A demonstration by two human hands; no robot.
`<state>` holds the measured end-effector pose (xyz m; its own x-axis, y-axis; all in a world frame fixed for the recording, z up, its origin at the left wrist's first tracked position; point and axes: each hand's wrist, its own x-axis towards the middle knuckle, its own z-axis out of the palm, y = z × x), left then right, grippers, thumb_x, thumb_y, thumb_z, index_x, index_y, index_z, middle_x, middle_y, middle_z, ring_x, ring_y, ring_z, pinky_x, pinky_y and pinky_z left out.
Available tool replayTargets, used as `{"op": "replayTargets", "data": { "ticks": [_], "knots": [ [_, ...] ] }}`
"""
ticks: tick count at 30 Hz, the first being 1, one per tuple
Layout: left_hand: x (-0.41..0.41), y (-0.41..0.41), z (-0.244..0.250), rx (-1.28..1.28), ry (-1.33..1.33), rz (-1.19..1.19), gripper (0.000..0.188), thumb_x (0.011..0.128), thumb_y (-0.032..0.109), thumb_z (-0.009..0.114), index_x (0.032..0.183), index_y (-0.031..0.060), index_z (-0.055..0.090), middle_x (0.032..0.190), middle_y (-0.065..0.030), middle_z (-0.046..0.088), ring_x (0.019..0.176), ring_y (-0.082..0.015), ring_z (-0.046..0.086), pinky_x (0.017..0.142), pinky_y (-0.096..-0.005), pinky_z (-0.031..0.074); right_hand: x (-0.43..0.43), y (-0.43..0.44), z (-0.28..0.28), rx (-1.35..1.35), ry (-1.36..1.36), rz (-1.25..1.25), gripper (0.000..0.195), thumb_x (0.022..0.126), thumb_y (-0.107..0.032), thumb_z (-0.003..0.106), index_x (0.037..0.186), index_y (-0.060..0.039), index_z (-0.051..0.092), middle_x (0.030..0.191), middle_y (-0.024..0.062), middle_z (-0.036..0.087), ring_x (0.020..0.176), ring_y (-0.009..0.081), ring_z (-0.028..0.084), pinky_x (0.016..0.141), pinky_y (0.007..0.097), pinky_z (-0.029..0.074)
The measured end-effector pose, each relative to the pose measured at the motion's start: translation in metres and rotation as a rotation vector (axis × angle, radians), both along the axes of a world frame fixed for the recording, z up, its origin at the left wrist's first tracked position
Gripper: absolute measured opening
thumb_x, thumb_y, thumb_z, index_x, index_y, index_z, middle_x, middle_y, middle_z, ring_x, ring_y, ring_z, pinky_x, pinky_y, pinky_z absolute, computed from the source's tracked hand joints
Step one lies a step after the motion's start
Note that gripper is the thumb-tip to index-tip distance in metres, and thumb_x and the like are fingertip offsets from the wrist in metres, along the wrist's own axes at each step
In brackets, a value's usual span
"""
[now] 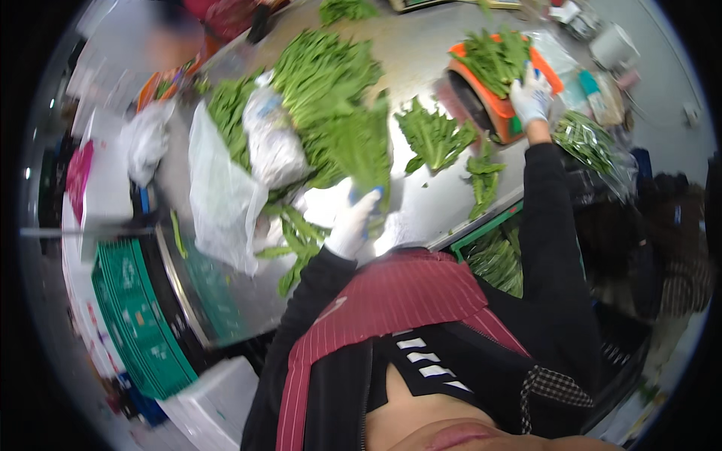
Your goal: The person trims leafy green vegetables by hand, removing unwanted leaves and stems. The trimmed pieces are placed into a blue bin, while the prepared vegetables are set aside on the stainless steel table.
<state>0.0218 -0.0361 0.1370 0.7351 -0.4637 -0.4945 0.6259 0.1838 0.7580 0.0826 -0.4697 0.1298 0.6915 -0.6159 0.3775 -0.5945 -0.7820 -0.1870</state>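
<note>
My left hand [354,221], in a white glove with blue patches, is shut on the base of a bunch of leafy greens [361,146], blurred, over the near side of the metal table [414,217]. My right hand [531,96], gloved alike, rests on leafy greens [491,59] in an orange weighing pan [506,124]; its grip cannot be told. Between the hands lies a smaller leafy bunch [433,138], with loose leaves [484,177] beside it. A large pile of greens [321,73] spreads beyond my left hand, next to a white plastic-wrapped bundle [273,135].
A translucent plastic bag [223,197] lies left on the table. Green crates stand at the left [138,315] and under the near edge [488,225]. Bagged greens [586,141] are at the right. Another person [169,39] stands across the table, top left.
</note>
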Motion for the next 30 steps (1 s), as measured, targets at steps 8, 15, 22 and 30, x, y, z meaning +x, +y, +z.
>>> {"op": "replayTargets", "data": {
  "ticks": [8, 15, 22, 30],
  "knots": [
    [-0.007, -0.010, 0.006, 0.082, -0.280, 0.021, 0.034, 0.088, 0.010, 0.058, 0.120, 0.0040, 0.051, 0.103, -0.0021, 0.058, 0.086, -0.0077, 0.054, 0.073, -0.0230, 0.046, -0.092, 0.216, 0.003, 1.550, 0.254, 0.827, 0.083, 0.079, -0.017, 0.073, 0.143, 0.0006, 0.023, 0.120, 0.0103, 0.054, 0.104, 0.0154, 0.055, 0.092, 0.0292, 0.045],
    [-0.003, -0.003, 0.012, -0.005, -0.208, 0.014, 0.027, 0.097, 0.020, 0.048, 0.116, 0.0024, 0.055, 0.097, -0.0018, 0.062, 0.082, -0.0077, 0.057, 0.072, -0.0234, 0.047, -0.116, 0.278, -0.017, 1.728, -0.037, 0.824, 0.041, 0.087, -0.010, 0.062, 0.124, 0.0022, 0.050, 0.108, 0.0065, 0.061, 0.096, 0.0132, 0.058, 0.085, 0.0266, 0.047],
    [-0.004, -0.001, -0.005, 0.179, -0.269, -0.023, 0.021, 0.093, 0.022, 0.055, 0.098, 0.0020, 0.060, 0.079, -0.0006, 0.060, 0.065, -0.0068, 0.055, 0.056, -0.0226, 0.046, -0.118, 0.279, -0.025, 1.974, -0.131, 0.615, 0.032, 0.092, -0.015, 0.056, 0.118, 0.0040, 0.054, 0.104, 0.0076, 0.062, 0.090, 0.0122, 0.059, 0.081, 0.0263, 0.048],
    [-0.021, -0.010, -0.005, 0.201, -0.614, 0.121, 0.020, 0.089, 0.011, 0.057, 0.101, -0.0039, 0.063, 0.080, -0.0045, 0.062, 0.068, -0.0091, 0.056, 0.062, -0.0227, 0.047, -0.116, 0.282, -0.027, 2.722, -0.525, 0.579, 0.052, 0.099, -0.041, 0.036, 0.124, 0.0027, 0.048, 0.114, 0.0157, 0.059, 0.101, 0.0253, 0.060, 0.091, 0.0391, 0.046]
  ]
}}
